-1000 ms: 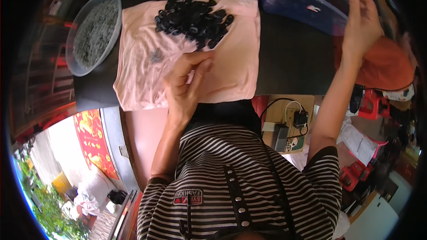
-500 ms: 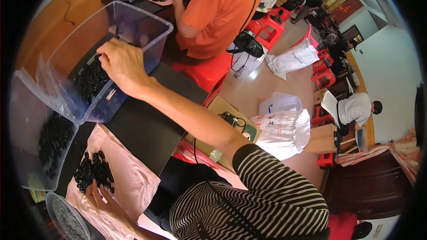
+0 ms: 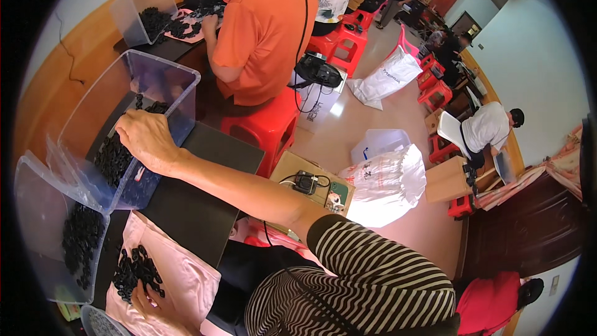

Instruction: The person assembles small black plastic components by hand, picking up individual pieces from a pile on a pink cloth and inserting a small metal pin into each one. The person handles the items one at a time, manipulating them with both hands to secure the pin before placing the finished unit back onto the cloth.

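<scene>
The right hand (image 3: pixel 147 142) was at the left of the frame, reaching over the long near edge of a see-through blue bin (image 3: pixel 130 198). Its fingers curled down inside the bin, above the black pieces (image 3: pixel 111 163). I could not tell if they pinched one. The bin had high sides and an open top. A stretch of dark table (image 3: pixel 199 177) lay between the bin and the pink cloth (image 3: pixel 186 267) at the lower left. Another clear bin (image 3: pixel 37 186) stood close by at the left edge.

The left hand (image 3: pixel 152 305) was low in the frame, on the pink cloth. Its fingers were a little apart and touched the bottom of the black pile (image 3: pixel 137 267). I could not tell if it held a piece. The pile was on the upper left part of the cloth. Its pieces were small, dark and shiny, and some looked round or bent. More of them filled part of each bin.

The cloth was soft and a bit wrinkly. A round tub (image 3: pixel 102 323) peeked in at the lower left. A person in an orange shirt (image 3: pixel 264 37) was at the upper middle, by a red stool (image 3: pixel 267 127). A cardboard box with a black charger on top was near the middle, and a big white sack (image 3: pixel 388 180) stood beside it.
</scene>
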### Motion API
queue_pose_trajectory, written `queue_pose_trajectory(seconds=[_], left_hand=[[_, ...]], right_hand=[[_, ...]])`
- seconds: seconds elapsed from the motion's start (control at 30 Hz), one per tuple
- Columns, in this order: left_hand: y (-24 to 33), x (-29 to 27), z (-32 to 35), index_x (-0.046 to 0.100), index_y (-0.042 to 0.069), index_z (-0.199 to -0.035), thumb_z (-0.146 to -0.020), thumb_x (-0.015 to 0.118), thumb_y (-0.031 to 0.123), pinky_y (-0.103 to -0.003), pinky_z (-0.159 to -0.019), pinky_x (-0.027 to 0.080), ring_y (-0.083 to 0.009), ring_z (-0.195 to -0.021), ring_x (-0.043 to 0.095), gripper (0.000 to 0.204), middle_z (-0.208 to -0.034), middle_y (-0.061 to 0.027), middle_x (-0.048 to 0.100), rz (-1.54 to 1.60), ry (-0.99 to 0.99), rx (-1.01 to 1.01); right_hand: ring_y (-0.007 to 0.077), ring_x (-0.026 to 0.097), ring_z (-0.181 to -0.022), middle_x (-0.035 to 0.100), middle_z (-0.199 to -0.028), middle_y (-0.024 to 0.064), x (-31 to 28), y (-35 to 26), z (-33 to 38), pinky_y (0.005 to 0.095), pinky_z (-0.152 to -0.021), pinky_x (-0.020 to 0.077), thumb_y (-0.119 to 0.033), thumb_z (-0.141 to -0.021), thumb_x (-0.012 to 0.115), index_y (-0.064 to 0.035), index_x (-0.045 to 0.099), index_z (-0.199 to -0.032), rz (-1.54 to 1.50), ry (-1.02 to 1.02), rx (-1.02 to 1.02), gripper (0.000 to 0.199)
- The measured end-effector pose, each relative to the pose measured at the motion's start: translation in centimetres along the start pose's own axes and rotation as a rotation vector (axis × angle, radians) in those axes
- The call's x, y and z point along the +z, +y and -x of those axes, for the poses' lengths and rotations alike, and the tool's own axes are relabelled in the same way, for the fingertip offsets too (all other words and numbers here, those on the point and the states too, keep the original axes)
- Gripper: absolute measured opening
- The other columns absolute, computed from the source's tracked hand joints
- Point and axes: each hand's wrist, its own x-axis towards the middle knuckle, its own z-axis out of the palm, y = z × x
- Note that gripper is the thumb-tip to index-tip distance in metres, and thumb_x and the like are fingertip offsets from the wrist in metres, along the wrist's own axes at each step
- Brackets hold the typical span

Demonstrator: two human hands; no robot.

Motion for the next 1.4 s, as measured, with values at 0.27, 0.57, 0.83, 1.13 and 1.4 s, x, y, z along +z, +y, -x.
queue_pose_trajectory(seconds=[0.27, 0.57, 0.83, 1.13, 1.4], left_hand=[[2.8, -1.0, -0.2, 0.066, 0.000, -0.105, -0.081, 0.058, -0.004, -0.034, -0.091, 0.046, -0.0283, -0.105, 0.057, 0.026, -0.110, -0.0147, 0.062, 0.035, 0.136, -0.238], [5.4, -4.3, 2.1, 0.060, -0.004, -0.108, -0.093, 0.054, 0.006, -0.026, -0.077, 0.051, -0.0145, -0.085, 0.064, 0.019, -0.098, -0.0123, 0.066, 1.328, 0.320, -0.645], [4.7, -4.1, 4.0, 0.064, -0.001, -0.103, -0.085, 0.063, 0.000, -0.025, -0.073, 0.051, -0.0139, -0.081, 0.064, 0.017, -0.095, -0.0083, 0.065, 0.761, 0.264, -0.575], [4.6, -3.7, 3.2, 0.068, 0.004, -0.098, -0.081, 0.062, -0.003, -0.029, -0.070, 0.051, -0.0206, -0.081, 0.064, 0.020, -0.095, -0.0093, 0.064, 0.228, 0.054, -0.464], [4.0, -3.3, 3.1, 0.067, 0.003, -0.100, -0.082, 0.060, -0.003, -0.034, -0.078, 0.049, -0.0267, -0.089, 0.062, 0.020, -0.100, -0.0117, 0.063, 0.200, 0.083, -0.444]], right_hand=[[0.0292, 0.063, -0.074, 0.065, -0.078, 0.0096, 0.1, -0.8, -0.2, 0.0447, -0.064, 0.0499, -0.025, -0.078, 0.059, -0.0121, 0.068, -0.080, 0.419, -0.258, -0.141, 0.015], [0.0135, 0.065, -0.078, 0.071, -0.095, -0.0016, -0.4, 1.1, 0.4, 0.0274, -0.073, 0.0478, -0.034, -0.094, 0.044, -0.0162, 0.069, -0.106, 0.027, -0.275, 0.032, 0.033], [0.0065, 0.056, -0.073, 0.068, -0.093, 0.0038, -1.8, -5.8, 6.0, 0.0205, -0.064, 0.0457, -0.003, -0.083, 0.067, -0.0035, 0.069, -0.097, -0.271, -0.172, -0.284, 0.014], [0.0187, 0.061, -0.067, 0.065, -0.083, 0.0084, 4.0, -7.5, 12.9, 0.0285, -0.062, 0.0479, -0.007, -0.080, 0.067, -0.0045, 0.066, -0.090, -0.565, -0.769, -0.003, 0.010], [0.0219, 0.064, -0.071, 0.064, -0.082, 0.0089, 6.9, -7.8, 11.8, 0.0315, -0.063, 0.0486, -0.010, -0.083, 0.064, -0.0051, 0.066, -0.092, -0.489, -0.820, -0.021, 0.011]])
